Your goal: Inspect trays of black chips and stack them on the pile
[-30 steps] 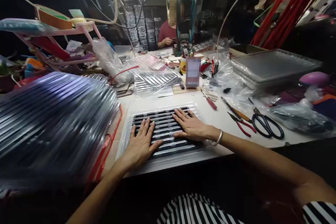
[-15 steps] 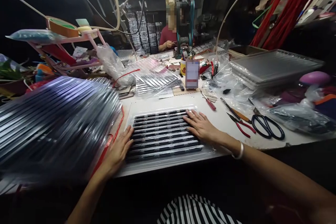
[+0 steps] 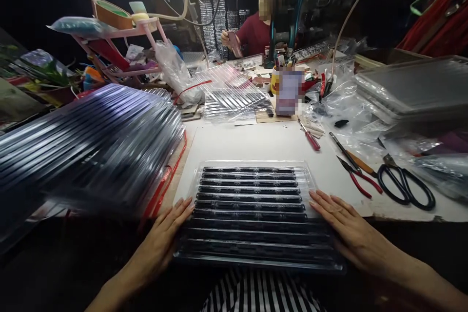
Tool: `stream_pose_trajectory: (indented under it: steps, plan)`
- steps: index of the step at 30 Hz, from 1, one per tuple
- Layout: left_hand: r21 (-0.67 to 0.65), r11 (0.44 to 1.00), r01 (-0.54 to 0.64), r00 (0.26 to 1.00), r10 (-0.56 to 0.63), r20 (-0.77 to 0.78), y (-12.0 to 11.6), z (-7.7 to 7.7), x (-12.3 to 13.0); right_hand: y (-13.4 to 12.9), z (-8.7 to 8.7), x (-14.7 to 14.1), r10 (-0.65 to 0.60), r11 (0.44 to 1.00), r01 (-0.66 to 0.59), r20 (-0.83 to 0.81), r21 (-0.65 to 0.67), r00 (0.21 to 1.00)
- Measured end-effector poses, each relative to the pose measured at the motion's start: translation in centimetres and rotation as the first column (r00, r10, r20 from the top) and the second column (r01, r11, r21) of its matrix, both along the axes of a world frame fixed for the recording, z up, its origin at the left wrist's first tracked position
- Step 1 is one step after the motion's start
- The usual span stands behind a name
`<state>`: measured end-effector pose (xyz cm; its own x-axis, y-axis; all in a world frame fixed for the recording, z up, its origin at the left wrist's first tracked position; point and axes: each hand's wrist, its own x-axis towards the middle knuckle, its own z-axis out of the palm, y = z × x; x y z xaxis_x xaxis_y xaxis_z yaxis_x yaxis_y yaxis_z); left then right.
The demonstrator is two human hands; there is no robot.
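Observation:
A clear plastic tray (image 3: pixel 252 229) with several dark strips in parallel rows lies between my two hands. Its near part juts out past the table's front edge, over my striped clothing. My left hand (image 3: pixel 170 226) grips the tray's left side, fingers together along the rim. On the opposite side my right hand (image 3: pixel 343 226) holds the right rim the same way. Both thumbs are hidden. A tall stack of similar ribbed trays (image 3: pixel 91 141) stands left of my left hand, with a red ribbon (image 3: pixel 161 190) beside it.
Red-handled pliers (image 3: pixel 360 178), black-handled scissors (image 3: pixel 405 180) and a screwdriver (image 3: pixel 310 139) lie on the white tabletop (image 3: pixel 234 144) to the right. A phone (image 3: pixel 288 92) stands behind. Across the table a person (image 3: pixel 254 34) holds a flat reddish object. More trays (image 3: pixel 417 87) are stacked at right.
The tray has come toward me, over the table edge, between my hands. My right hand has gone from its top to its right side. The person opposite has raised a flat object.

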<state>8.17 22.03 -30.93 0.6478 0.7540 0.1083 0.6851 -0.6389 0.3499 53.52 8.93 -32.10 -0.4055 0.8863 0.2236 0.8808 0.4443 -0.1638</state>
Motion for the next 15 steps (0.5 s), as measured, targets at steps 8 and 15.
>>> stream_pose_trajectory:
  steps: [8,15]
  plan:
    - [0.059,0.988,-0.141,0.927,0.111,0.358,3.7,2.3,2.5,5.4,3.2,1.6,0.098,0.984,-0.054,-0.263,0.170,0.960]
    - [0.038,0.835,-0.549,0.768,0.486,0.417,11.9,5.9,7.2,13.5,6.2,-2.2,-0.447,0.877,0.469,-0.525,-0.099,0.724]
